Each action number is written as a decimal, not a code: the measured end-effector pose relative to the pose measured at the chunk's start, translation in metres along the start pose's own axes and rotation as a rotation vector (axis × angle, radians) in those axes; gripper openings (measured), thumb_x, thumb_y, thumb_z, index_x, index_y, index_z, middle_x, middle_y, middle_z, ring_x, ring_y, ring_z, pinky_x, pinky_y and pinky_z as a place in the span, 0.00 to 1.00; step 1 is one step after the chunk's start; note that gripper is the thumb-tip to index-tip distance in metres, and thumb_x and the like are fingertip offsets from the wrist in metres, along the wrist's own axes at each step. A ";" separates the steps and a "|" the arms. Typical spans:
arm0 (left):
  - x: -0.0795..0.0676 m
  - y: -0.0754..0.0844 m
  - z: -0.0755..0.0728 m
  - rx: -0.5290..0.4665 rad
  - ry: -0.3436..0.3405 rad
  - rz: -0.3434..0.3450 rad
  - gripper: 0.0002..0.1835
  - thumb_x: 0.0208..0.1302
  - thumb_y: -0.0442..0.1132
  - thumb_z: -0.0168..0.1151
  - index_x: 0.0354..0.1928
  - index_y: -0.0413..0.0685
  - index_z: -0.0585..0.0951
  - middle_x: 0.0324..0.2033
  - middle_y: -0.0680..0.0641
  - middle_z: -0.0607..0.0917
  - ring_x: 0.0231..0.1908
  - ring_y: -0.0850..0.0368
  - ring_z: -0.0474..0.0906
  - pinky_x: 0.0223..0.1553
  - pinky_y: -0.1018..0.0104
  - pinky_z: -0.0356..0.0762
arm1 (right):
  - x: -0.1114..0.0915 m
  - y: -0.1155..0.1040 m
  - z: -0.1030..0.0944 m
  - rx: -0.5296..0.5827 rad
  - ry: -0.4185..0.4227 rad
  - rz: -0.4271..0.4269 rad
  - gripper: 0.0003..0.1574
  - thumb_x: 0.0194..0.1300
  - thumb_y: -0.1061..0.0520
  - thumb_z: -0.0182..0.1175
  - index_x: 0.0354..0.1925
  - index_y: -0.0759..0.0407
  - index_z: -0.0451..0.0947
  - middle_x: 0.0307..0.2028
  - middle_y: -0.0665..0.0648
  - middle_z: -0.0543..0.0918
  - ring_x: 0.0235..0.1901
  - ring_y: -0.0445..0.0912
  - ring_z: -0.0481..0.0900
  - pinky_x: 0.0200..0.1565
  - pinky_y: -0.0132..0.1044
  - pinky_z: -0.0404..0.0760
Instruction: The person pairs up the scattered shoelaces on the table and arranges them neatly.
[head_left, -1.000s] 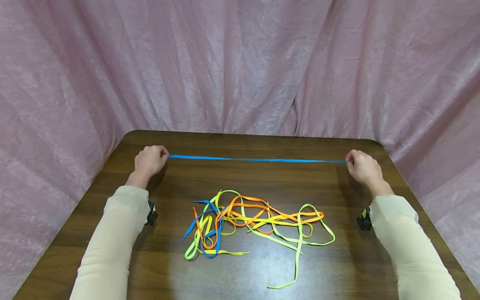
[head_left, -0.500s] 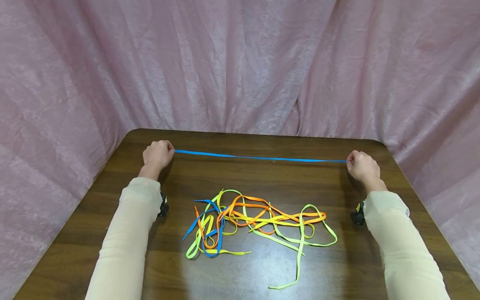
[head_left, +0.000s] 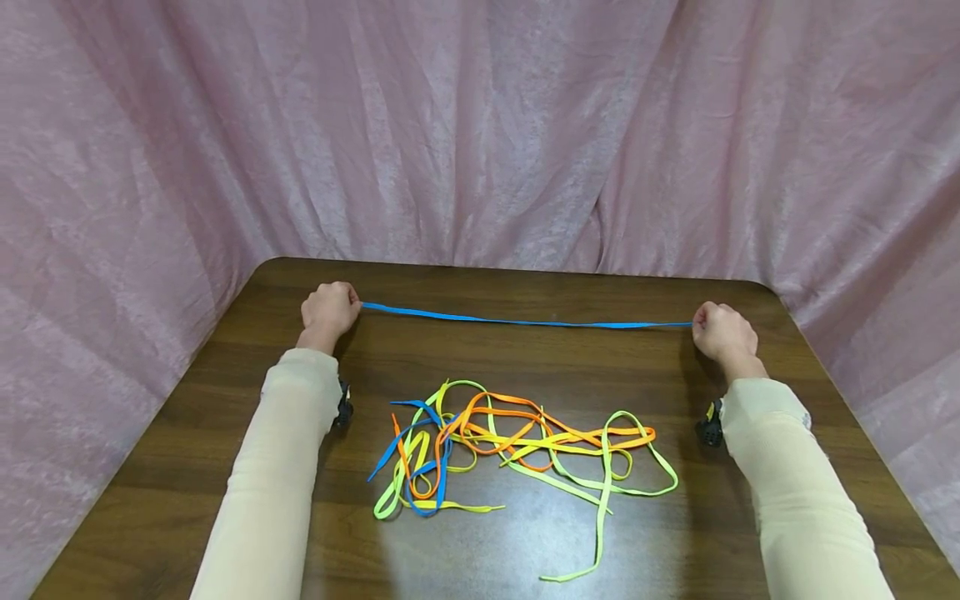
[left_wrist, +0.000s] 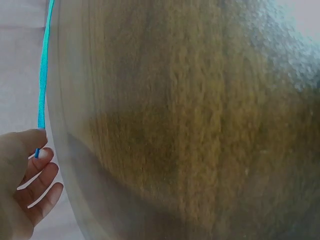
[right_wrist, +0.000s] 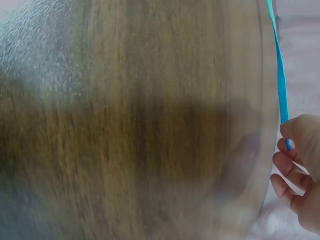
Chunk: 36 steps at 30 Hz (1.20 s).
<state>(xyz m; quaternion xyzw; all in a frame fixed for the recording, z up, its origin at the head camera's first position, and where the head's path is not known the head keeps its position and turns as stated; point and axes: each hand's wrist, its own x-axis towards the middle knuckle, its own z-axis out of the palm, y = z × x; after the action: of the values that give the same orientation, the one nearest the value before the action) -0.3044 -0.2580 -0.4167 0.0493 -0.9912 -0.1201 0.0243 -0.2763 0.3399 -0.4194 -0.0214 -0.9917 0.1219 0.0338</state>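
Observation:
A flat blue shoelace [head_left: 450, 317] stretches across the far part of the table, sagging slightly toward its middle. My left hand [head_left: 331, 310] pinches one end between thumb and index finger; the tip pokes out below the thumb in the left wrist view, where the lace [left_wrist: 43, 75] runs upward. The other end is pinched by my right hand [head_left: 724, 333], and in the right wrist view a short blue tip shows under the thumb while the lace [right_wrist: 282, 85] rises above it. The remaining fingers of both hands are loosely bent.
Nearer the body, a loose tangle of laces lies on the brown wooden table [head_left: 187, 467]: an orange lace [head_left: 517, 398], a yellow lace [head_left: 468, 507], a lime-green lace [head_left: 600, 533] and another blue lace [head_left: 442, 475]. A pink curtain [head_left: 480, 133] hangs behind the table.
My left hand has moved right, toward my right hand, and the blue shoelace has gone from straight to slightly slack. The right hand has barely moved. The tangle lies as before.

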 end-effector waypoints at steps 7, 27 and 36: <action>0.002 0.001 0.006 0.000 -0.029 -0.003 0.07 0.59 0.41 0.54 0.32 0.48 0.80 0.38 0.38 0.82 0.38 0.36 0.78 0.33 0.45 0.73 | -0.002 0.000 0.003 -0.014 -0.005 -0.009 0.10 0.56 0.59 0.46 0.35 0.61 0.73 0.36 0.66 0.74 0.38 0.66 0.74 0.30 0.56 0.71; -0.002 -0.003 0.016 0.017 -0.089 0.050 0.08 0.61 0.40 0.56 0.39 0.47 0.79 0.42 0.39 0.76 0.45 0.39 0.72 0.37 0.46 0.73 | -0.014 0.003 0.014 0.002 -0.077 -0.026 0.12 0.59 0.58 0.50 0.41 0.60 0.72 0.41 0.67 0.70 0.43 0.66 0.71 0.31 0.58 0.72; -0.008 -0.007 0.003 0.055 -0.187 0.136 0.20 0.62 0.43 0.57 0.55 0.45 0.74 0.52 0.34 0.71 0.51 0.35 0.68 0.42 0.41 0.71 | -0.014 -0.002 0.002 -0.052 -0.243 -0.139 0.26 0.62 0.56 0.54 0.57 0.65 0.66 0.52 0.73 0.65 0.49 0.70 0.66 0.42 0.62 0.69</action>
<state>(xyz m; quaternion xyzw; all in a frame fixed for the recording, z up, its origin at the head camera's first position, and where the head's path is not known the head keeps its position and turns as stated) -0.2960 -0.2636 -0.4216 -0.0289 -0.9931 -0.0951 -0.0617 -0.2628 0.3371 -0.4220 0.0614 -0.9904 0.0952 -0.0788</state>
